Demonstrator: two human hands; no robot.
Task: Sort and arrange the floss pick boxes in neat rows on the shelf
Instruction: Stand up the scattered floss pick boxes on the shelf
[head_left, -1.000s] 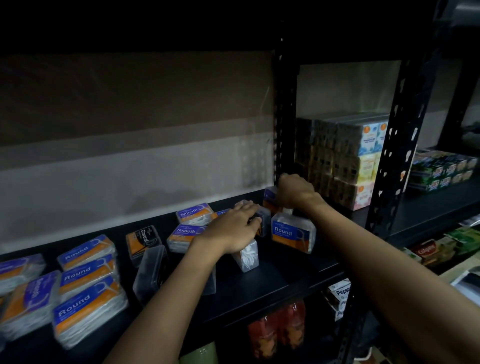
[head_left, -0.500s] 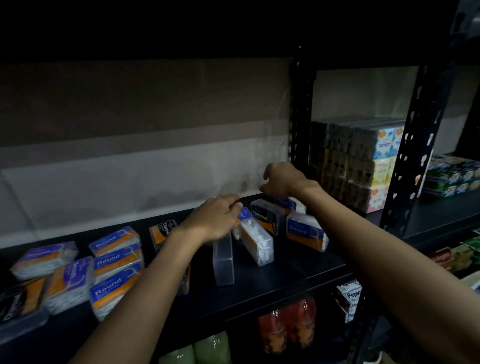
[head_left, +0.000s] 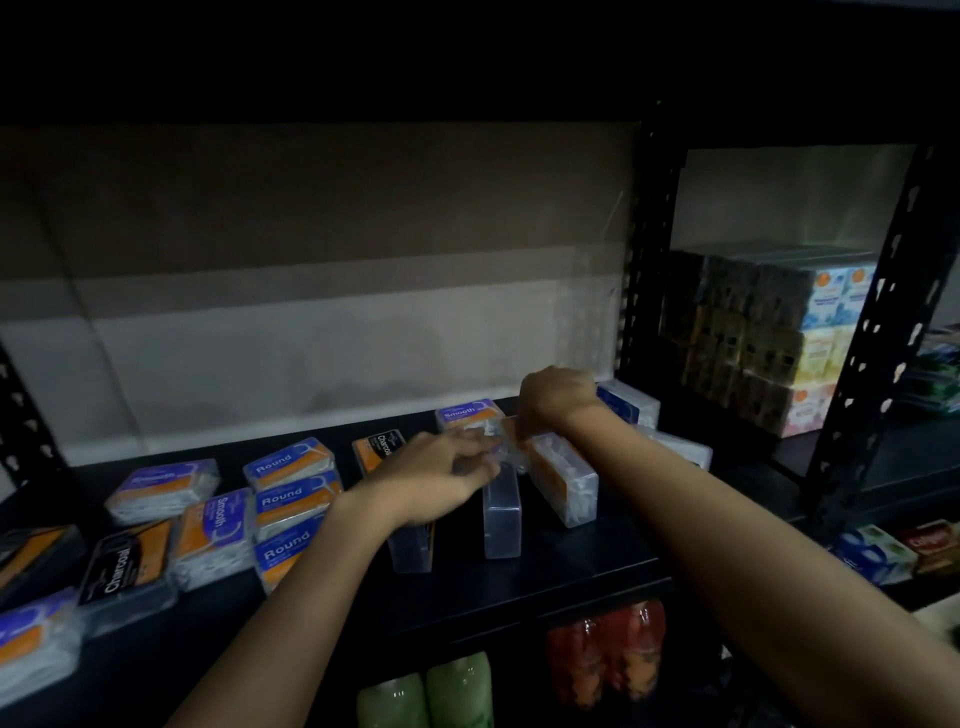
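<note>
Head view: we see the framing sits wider than half a second ago, so more boxes show at far left. Our left hand (head_left: 441, 478) has slid rightward and now meets a blurred clear floss pick box (head_left: 496, 441) between both hands; before it hovered left of the upright boxes. Our right hand (head_left: 558, 397) sits lower than before, knuckles up, fingers curled down onto that same box; exact pinch is blurred, but both hands seem to hold it.

Left forearm reaches in from bottom centre, right forearm from lower right, wrists close together.

Floss pick boxes lie on the black metal shelf (head_left: 571, 577): three blue-and-orange "Round" boxes (head_left: 291, 501) in a column at left-centre, a "Smooth" box (head_left: 467, 413) at the back, a black "Charcoal" box (head_left: 127, 564) at left, a clear orange-sided box (head_left: 563, 475) lying on edge under the right wrist.
</note>
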